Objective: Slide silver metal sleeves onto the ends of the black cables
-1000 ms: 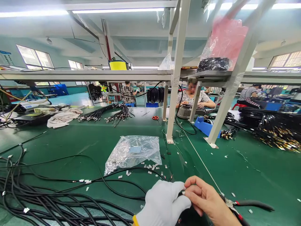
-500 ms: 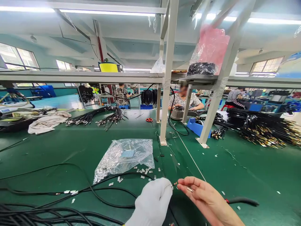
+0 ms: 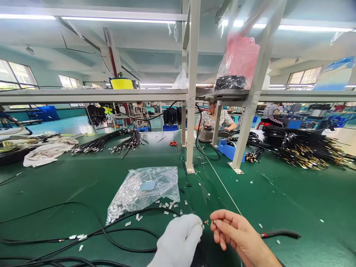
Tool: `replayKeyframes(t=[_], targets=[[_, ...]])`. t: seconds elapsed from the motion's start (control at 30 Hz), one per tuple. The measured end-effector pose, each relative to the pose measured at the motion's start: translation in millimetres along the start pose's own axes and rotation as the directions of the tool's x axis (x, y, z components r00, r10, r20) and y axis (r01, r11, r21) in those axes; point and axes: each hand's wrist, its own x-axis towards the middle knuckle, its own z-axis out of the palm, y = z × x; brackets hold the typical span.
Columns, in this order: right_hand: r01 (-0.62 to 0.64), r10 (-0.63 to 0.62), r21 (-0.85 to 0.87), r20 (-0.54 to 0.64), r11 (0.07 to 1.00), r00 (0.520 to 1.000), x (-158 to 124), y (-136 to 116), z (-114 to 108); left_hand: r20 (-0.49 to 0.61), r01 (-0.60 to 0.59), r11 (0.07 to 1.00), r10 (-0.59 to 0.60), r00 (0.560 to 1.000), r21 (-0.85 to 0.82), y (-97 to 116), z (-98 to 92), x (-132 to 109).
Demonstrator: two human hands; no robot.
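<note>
Pinching the stripped end of a black cable point(image 3: 205, 223), the gloved left hand point(image 3: 179, 241) is closed on it low over the green table point(image 3: 292, 200). The bare right hand point(image 3: 236, 233) is closed too, nipping a small metal sleeve point(image 3: 214, 222) between thumb and forefinger, just beside the cable tip but apart from it. The step looks like mating sleeve to wire, which calls for lining the tiny bore up with the strands. A pliers handle point(image 3: 278, 233) shows behind the right hand. 1 clear bag point(image 3: 144, 187) holds silvery pieces, with some loose beside it. The contents of 1 blue bin point(image 3: 229, 150) cannot be made out.
</note>
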Motion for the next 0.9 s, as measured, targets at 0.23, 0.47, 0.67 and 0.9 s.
replayKeyframes(t=[0.23,0.47,0.67,0.9], targets=[[0.012,-0.009,-0.078,0.028,0.997,1.000,1.9,0.8,3.3,0.071,-0.105,0.992,0.100,0.992,0.069,3.8,-6.1,0.5],[-0.032,0.034,-0.069,0.031,0.997,0.999,-3.3,-5.3,8.2,0.085,-0.118,0.989,0.111,0.990,0.087,5.9,-7.0,-1.2],[-0.008,0.014,-0.097,0.063,0.995,0.998,-0.5,-1.1,4.4,0.114,-0.133,0.983,0.119,0.986,0.124,8.6,-9.2,0.0],[0.091,-0.085,-0.177,0.043,0.980,0.995,-1.6,6.9,0.6,0.114,-0.155,0.980,0.142,0.983,0.123,9.6,-9.9,0.4]])
